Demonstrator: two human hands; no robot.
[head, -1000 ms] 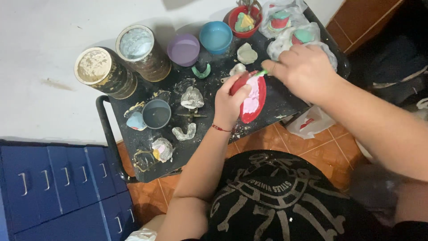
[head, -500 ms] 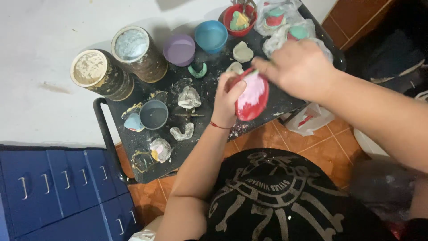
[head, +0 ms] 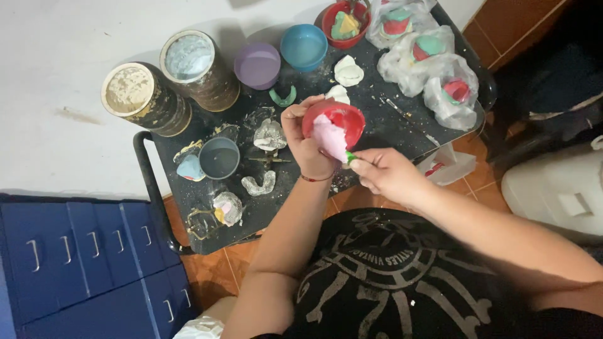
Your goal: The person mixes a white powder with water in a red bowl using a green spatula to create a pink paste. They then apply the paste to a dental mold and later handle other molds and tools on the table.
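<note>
While the left hand (head: 306, 145) grips a red flexible mixing bowl (head: 339, 119) from the side, thumb and fingers wrapped around its wall, the bowl is tipped toward the person so its mouth faces the camera and a lump of pale pink paste (head: 330, 137) hangs at its lower lip. The left forearm rises straight from the lap, a thin red band on the wrist. The right hand (head: 384, 174) comes in from the right, fingers closed on the green handle of a spatula (head: 349, 157) whose tip meets the pink paste — the blade itself is mostly hidden in it. The bowl is held just above the near middle of a small black tray table (head: 377, 129), dusted with white powder.

On the table stand two round tins (head: 147, 97) of powder at the far left, a purple bowl (head: 257, 65), a blue bowl (head: 303, 46) and another red bowl (head: 342, 24) along the back edge, and a grey cup (head: 219, 157) nearer the front. White plaster casts (head: 348, 71) and metal trays (head: 259, 184) lie scattered between them — clear plastic bags (head: 433, 69) holding pink and green pieces are heaped at the right end.

The table stands against a white wall on orange floor tiles (head: 213, 267); a blue drawer cabinet (head: 81, 254) stands at the left, and a white container (head: 559, 188) at the right.
</note>
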